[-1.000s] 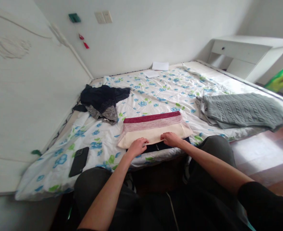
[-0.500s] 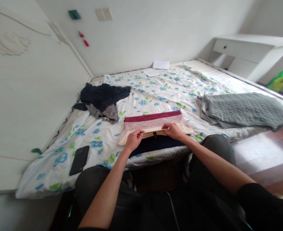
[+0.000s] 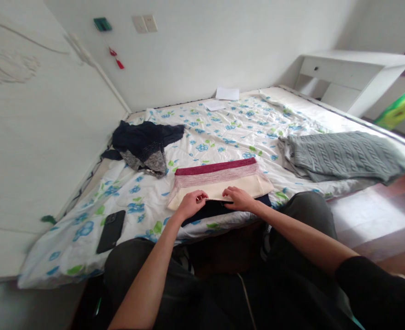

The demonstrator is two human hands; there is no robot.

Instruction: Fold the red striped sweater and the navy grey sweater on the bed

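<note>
A folded knit garment [image 3: 219,178] lies on the flowered quilt [image 3: 219,137], banded maroon, pink and cream from far edge to near edge. Beneath its near edge shows a strip of dark navy cloth [image 3: 205,213]. My left hand [image 3: 191,205] and my right hand [image 3: 238,199] both rest at that cream edge, fingers gathered on the knit and pointing toward each other. A narrow gap separates the two hands. The far part of the navy cloth is hidden under the knit.
A black phone [image 3: 111,231] lies on the quilt to the left, near a crumpled dark garment [image 3: 143,147]. A grey cable-knit garment [image 3: 343,156] lies to the right. White sheets of paper [image 3: 227,94] sit at the far edge. A wooden floor [image 3: 377,224] lies right of the bed.
The cream edge, drawn back from the navy cloth half a second ago, now lies nearer me again. Both hands have shifted with it, and less navy shows.
</note>
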